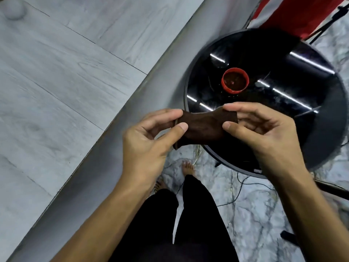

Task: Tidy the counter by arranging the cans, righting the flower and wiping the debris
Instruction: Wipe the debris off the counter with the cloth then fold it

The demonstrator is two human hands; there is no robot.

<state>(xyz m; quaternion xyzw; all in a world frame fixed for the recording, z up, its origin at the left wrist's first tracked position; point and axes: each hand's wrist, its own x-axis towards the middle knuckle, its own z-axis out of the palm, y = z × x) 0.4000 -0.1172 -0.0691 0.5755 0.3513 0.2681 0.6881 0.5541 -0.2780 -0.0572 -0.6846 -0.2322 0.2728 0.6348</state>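
Observation:
A dark brown cloth [204,127] is stretched between my two hands at the centre of the view. My left hand [151,140] pinches its left edge and my right hand [260,129] pinches its right edge. Beyond the cloth stands a round black glossy table [302,129]. A small red pot [235,79] filled with brown soil sits upright on it, with dark crumbs of soil scattered around its base. No cans or flower show.
A grey wood-grain counter [56,82] fills the left side, its pale edge running diagonally. Marble floor [245,214] with thin black cables lies below, along with my bare feet and black trousers. A red cloth [294,14] and tripod legs stand at the top right.

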